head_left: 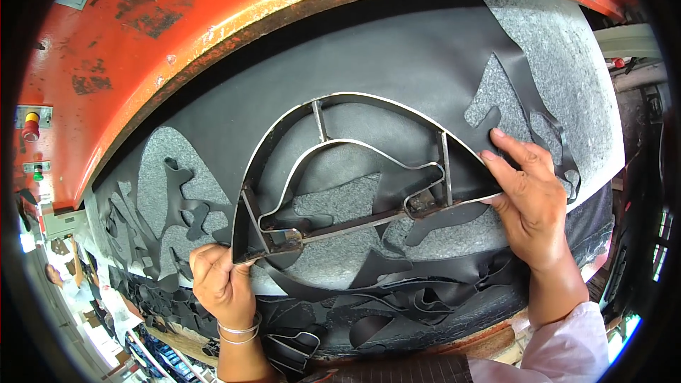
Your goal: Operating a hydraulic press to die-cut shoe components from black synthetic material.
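A curved steel cutting die (347,227), an arched metal frame with an inner curved blade and cross struts, lies over a black leather sheet (397,50). My left hand (223,287), with bangles at the wrist, pinches the die's left corner between thumb and fingers. At the opposite corner, my right hand (528,202) grips the frame with its thumb below and its fingers over the outer edge. Grey cutting board (567,50) shows through cut-out gaps in the leather, some of them inside the die. Whether the die touches the leather all round I cannot tell.
An orange press (156,42) arches over the far side, with a red-and-yellow knob (31,128) and a green button (38,171) at left. Black leather scraps (425,305) pile along the near edge, beside a smaller metal die (294,347). Another person (74,280) is at far left.
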The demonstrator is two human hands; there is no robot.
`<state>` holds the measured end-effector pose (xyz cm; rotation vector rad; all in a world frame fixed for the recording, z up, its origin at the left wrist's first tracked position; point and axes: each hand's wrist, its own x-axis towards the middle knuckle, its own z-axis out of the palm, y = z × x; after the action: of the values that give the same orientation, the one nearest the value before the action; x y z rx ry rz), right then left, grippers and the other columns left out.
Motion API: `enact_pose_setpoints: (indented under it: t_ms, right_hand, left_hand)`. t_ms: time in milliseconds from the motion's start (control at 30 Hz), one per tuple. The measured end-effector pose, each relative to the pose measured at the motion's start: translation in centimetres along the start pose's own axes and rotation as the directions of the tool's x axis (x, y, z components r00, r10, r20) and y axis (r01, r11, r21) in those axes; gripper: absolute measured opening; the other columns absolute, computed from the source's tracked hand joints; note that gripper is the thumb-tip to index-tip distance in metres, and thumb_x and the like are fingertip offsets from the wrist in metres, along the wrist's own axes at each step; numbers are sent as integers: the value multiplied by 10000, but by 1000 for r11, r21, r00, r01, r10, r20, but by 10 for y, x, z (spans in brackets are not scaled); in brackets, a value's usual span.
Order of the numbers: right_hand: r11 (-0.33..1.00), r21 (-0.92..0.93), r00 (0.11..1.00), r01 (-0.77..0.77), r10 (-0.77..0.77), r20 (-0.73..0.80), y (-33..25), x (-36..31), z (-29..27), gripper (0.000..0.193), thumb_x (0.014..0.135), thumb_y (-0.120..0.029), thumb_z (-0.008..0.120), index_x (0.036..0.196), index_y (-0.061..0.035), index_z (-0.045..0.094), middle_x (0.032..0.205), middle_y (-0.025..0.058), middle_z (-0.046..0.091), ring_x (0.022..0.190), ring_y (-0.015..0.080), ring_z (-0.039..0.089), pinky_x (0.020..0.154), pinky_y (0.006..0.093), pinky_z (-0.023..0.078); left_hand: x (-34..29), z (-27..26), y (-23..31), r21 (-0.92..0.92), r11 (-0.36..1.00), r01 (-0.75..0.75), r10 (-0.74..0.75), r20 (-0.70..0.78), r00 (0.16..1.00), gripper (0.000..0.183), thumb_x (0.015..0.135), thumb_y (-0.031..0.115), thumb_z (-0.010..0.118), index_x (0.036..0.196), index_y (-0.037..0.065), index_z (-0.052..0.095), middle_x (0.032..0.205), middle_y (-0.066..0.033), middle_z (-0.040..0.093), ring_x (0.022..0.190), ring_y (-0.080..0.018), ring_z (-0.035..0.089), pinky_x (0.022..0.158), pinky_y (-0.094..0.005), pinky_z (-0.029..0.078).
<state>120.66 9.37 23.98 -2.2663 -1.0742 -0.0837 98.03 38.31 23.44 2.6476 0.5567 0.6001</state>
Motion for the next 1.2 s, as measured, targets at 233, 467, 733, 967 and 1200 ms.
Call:
enact_pose_setpoints:
  t_ms: [233,467,733,967,1200]
  right_hand:
    - [1000,-11,1000,2,-2,-4,0,0,1,514,594,-15,754,1102,-49,680,921,100,708,1090,305,619,917,437,422]
    - [1000,-20,1000,-11,11,27,3,-2,2,513,599,-26,757,1105,-49,677,1040,82,694,1111,304,606,914,442,431]
    - [998,-54,997,-24,28,72,1,-9,13,534,612,-51,759,1137,-48,659,1136,167,653,1123,305,594,930,441,432]
    - [999,-24,999,-39,39,-10,6,-12,23,503,642,-49,759,1136,-61,665,1144,157,658,1059,300,620,910,392,449]
    - [996,-31,995,-80,77,-68,3,-10,26,428,693,-41,752,1115,-66,682,1104,150,673,989,278,637,869,345,458]
  left_hand:
    - [2,-1,2,4,1000,8,-8,29,1000,145,689,35,756,801,-1,672,761,-54,573,783,-222,528,747,-314,418]
    - [1,2,2,14,1000,26,-27,51,998,142,679,38,750,789,-1,669,747,-50,556,786,-228,522,751,-323,417]
    - [-2,3,-5,18,999,34,-35,66,997,192,647,44,753,792,-15,641,744,-55,523,796,-236,510,748,-320,416]
    - [-5,8,-10,11,1000,27,-27,75,997,196,685,59,739,797,-27,604,769,-70,507,807,-254,494,773,-336,405]
    - [-5,11,-7,4,1000,28,-28,85,996,182,713,64,735,801,-27,604,773,-62,511,816,-246,492,783,-328,397]
